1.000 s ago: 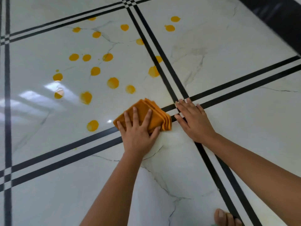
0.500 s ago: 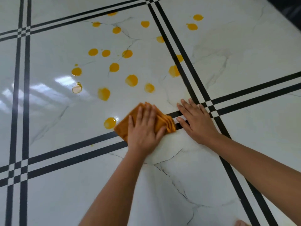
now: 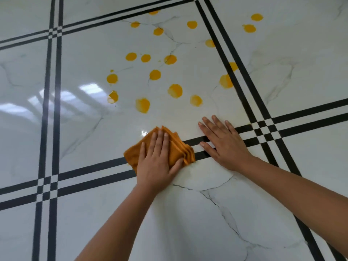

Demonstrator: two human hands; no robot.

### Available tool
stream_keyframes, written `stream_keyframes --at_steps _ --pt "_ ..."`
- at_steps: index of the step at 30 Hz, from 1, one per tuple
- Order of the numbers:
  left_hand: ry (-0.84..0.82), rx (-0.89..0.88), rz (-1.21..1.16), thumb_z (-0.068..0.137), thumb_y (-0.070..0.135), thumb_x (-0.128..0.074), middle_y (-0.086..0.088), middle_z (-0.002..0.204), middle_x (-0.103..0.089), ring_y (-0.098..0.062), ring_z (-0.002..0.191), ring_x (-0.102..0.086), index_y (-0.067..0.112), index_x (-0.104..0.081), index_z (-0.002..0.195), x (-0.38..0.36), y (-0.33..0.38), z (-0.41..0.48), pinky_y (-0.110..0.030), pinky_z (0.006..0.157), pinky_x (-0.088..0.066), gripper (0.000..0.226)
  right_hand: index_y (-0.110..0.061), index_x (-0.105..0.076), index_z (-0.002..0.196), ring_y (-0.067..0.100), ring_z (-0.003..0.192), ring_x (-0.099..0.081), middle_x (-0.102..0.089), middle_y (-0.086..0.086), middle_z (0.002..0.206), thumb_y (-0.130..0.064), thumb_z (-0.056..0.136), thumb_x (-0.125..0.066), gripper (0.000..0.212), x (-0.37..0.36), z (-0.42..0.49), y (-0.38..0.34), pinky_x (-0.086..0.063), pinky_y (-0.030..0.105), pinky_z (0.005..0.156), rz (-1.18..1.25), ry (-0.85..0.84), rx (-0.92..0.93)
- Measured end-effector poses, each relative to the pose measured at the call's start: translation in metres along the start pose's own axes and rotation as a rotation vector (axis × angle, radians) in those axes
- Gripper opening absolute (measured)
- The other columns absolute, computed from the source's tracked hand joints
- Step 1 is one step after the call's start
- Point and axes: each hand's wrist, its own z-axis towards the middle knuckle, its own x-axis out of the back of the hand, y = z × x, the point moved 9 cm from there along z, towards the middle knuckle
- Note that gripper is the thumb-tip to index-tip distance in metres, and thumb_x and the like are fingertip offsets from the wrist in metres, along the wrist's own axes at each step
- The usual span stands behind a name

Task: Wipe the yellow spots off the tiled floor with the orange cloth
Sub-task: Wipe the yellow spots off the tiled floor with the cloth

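As the orange cloth [image 3: 131, 156] is pressed to the tiled floor [image 3: 207, 223] under the flat left hand [image 3: 156, 163], grip uncurled, a far push onto the yellow spots [image 3: 143, 105] is judged needed.

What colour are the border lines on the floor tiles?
Black double stripes on white marbled tiles; head view.

Left hand [image 3: 156, 165] and right hand [image 3: 227, 146]: bare, with short trimmed nails. Left forearm [image 3: 116, 223] and right forearm [image 3: 291, 189]: bare skin up to the near frame edge.
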Motion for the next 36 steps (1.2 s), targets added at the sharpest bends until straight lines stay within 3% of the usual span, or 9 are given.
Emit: stream_keyframes --at_steps 4,9,13,17,21,24,28,32,36 --pt "0.039 0.221 -0.057 0.078 0.071 -0.008 0.0 0.158 0.007 -0.015 0.144 0.01 0.018 0.005 0.149 0.017 -0.056 0.032 -0.042 0.116 0.003 0.089 -0.019 -0.024 0.146 0.021 0.143 -0.017 -0.026 0.002 0.153 -0.056 0.092 0.004 0.072 0.002 0.016 -0.026 -0.009 0.039 0.112 -0.045 -0.038 0.084" --pt "-0.007 -0.066 0.021 0.076 0.071 -0.004 0.002 0.157 0.009 -0.012 0.141 0.017 0.023 0.008 0.148 0.011 -0.046 0.022 -0.04 0.114 0.007 0.088 -0.02 -0.024 0.146 0.02 0.143 -0.018 -0.025 0.001 0.154 -0.058 0.09 0.007 0.075 0.006 0.038 -0.046 -0.005 0.036 0.114 -0.083 -0.032 0.161" --pt "0.06 0.266 -0.102 0.084 0.07 -0.017 -0.001 0.158 0.006 -0.017 0.144 0.01 0.02 0.004 0.149 0.027 -0.099 0.061 -0.046 0.115 0.003 0.085 -0.022 -0.009 0.149 0.015 0.145 -0.004 -0.011 -0.002 0.157 -0.061 0.086 0.01 0.077 -0.003 0.058 -0.056 0.005 0.031 0.113 -0.093 -0.051 0.17" --pt "0.049 -0.038 -0.012 0.081 0.071 -0.009 0.003 0.158 0.007 -0.015 0.144 0.009 0.027 0.007 0.148 0.026 -0.08 0.078 -0.043 0.115 0.002 0.081 -0.015 -0.019 0.147 0.018 0.143 -0.014 -0.024 0.004 0.154 -0.054 0.094 -0.001 0.068 -0.006 0.074 -0.065 -0.003 0.033 0.112 -0.118 -0.023 0.161" --pt "0.107 0.091 -0.06 0.087 0.065 -0.019 0.002 0.158 0.002 -0.016 0.144 0.006 0.025 -0.001 0.149 0.036 -0.102 0.111 -0.045 0.115 0.002 0.076 -0.014 -0.02 0.146 0.016 0.141 -0.014 -0.024 0.003 0.153 -0.053 0.095 -0.006 0.066 -0.01 0.075 -0.062 -0.003 0.033 0.113 -0.075 0.004 0.148" --pt "0.061 -0.176 0.021 0.081 0.067 -0.008 0.005 0.158 -0.001 -0.014 0.144 0.005 0.03 0.001 0.148 0.03 -0.075 0.106 -0.044 0.114 0.001 0.077 -0.013 -0.017 0.147 0.014 0.141 -0.011 -0.02 0.002 0.154 -0.054 0.095 -0.007 0.067 -0.006 0.075 -0.056 -0.003 0.033 0.113 -0.055 0.029 0.113" --pt "0.14 0.143 -0.08 0.087 0.064 -0.02 0.005 0.158 -0.004 -0.014 0.145 0.002 0.029 -0.006 0.149 0.045 -0.122 0.13 -0.046 0.115 -0.001 0.073 -0.014 -0.021 0.146 0.016 0.141 -0.014 -0.025 0.004 0.153 -0.054 0.095 -0.007 0.066 -0.001 0.086 -0.065 -0.005 0.034 0.113 -0.073 0.035 0.189" --pt "0.089 -0.031 -0.027 0.08 0.069 -0.009 0.007 0.158 -0.003 -0.012 0.144 0.002 0.033 -0.001 0.148 0.034 -0.118 0.118 -0.043 0.115 0.0 0.077 -0.012 -0.024 0.146 0.018 0.141 -0.016 -0.027 0.006 0.153 -0.054 0.095 -0.009 0.067 0.002 0.11 -0.075 -0.007 0.036 0.113 -0.041 0.053 0.182" --pt "0.173 0.279 -0.104 0.086 0.065 -0.02 0.005 0.158 -0.005 -0.014 0.145 0.001 0.029 -0.006 0.149 0.048 -0.163 0.125 -0.046 0.116 -0.004 0.073 -0.014 -0.023 0.146 0.017 0.142 -0.016 -0.026 0.004 0.153 -0.055 0.094 -0.008 0.069 0.003 0.137 -0.089 -0.005 0.034 0.113 -0.016 0.066 0.18"
